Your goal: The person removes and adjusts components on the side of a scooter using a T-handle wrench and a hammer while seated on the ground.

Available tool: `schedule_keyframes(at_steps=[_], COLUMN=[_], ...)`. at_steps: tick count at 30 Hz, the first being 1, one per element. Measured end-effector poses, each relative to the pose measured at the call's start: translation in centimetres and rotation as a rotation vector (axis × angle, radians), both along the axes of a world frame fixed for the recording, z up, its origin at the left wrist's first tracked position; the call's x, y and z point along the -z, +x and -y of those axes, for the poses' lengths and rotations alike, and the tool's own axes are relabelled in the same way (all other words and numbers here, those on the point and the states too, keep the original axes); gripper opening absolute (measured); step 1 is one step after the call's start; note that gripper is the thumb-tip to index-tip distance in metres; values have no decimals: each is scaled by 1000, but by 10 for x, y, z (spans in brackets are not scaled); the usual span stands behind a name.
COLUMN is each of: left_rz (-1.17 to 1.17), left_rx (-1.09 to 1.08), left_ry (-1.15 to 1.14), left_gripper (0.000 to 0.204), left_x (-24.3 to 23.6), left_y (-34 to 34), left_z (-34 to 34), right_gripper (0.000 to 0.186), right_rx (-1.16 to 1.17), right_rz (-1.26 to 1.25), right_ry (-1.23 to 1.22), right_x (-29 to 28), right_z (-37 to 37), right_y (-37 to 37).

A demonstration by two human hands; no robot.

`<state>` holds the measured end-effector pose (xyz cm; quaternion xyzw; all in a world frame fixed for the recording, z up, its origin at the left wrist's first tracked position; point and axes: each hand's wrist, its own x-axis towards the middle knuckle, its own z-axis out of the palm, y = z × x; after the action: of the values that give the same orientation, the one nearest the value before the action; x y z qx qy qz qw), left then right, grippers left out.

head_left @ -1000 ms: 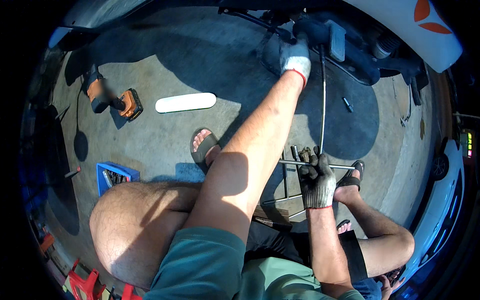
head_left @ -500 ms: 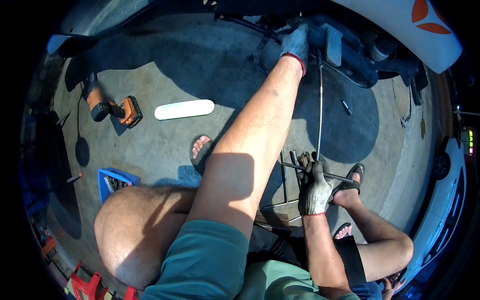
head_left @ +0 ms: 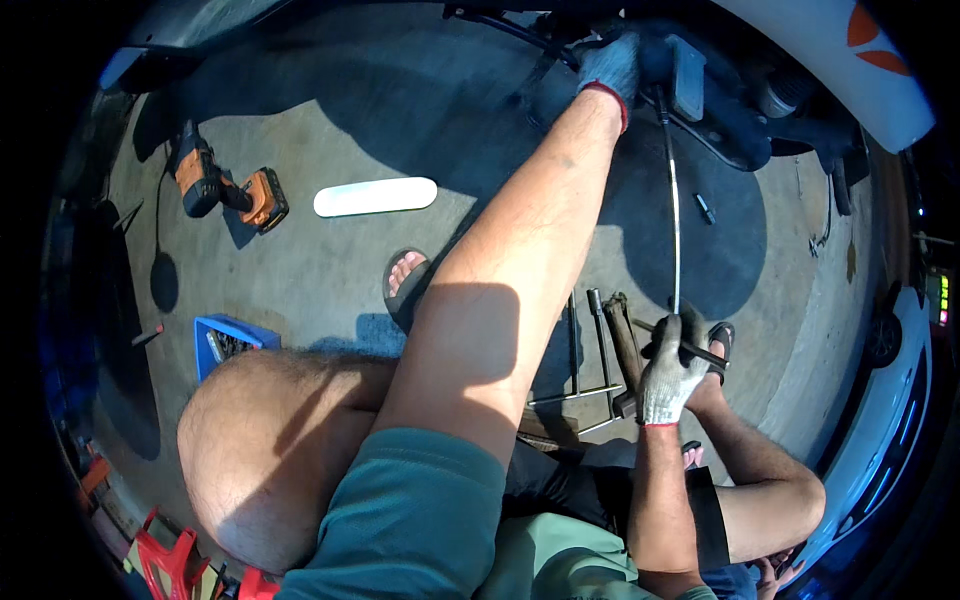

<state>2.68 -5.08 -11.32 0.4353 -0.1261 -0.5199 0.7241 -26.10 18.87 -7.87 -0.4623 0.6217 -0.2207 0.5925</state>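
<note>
The right hand (head_left: 675,372) is gripping the crossbar (head_left: 708,356) of a T-handled wrench (head_left: 674,215) that is reaching up to the dark machinery (head_left: 655,62), where the left hand (head_left: 610,65) is resting, its grip too obscured to tell, and any off-axis pull is risking the wrench slipping.

An orange-and-black cordless power tool (head_left: 236,195) lies on a concrete floor (head_left: 300,275) streaked with sun and shadow, upper left of the frame, near a white, round-ended strip (head_left: 375,198). A blue bin (head_left: 204,350) of metal pieces sits at left, a red-tipped rod (head_left: 150,335) near it. Red plastic (head_left: 170,560) shows at lower left; a pale car (head_left: 868,440) and a glowing yellow-green sign (head_left: 943,300) line the right edge.
</note>
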Motion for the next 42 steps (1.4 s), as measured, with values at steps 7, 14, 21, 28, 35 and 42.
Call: schedule_keyframes(at_steps=[7,14,21,28,35,42], left_rz=[-27,-52,-75,-65,-160,-66], left_rx=[-21,-20,-4,114,91,99], left_ry=[39,61,22,-52,-52,-27], left_gripper=[82,86,87,87,82,71], left_x=[-13,-21,-1,20,17,6], left_y=[-5,-1,5,14,9,6], left_z=[-2,-7,5,25,15,0], right_gripper=[29,35,32,28,33,32], right_rx=[-242,-115,335,408,374,358], right_rz=[-579,-231,583,1094,515,287], right_ry=[-658,-298,258,523,139,-68], right_x=[-21,-24,-17,1,18,24], right_z=[-3,-8,-16,-15,-19,-22], right_y=[28,56,80,75,76,72])
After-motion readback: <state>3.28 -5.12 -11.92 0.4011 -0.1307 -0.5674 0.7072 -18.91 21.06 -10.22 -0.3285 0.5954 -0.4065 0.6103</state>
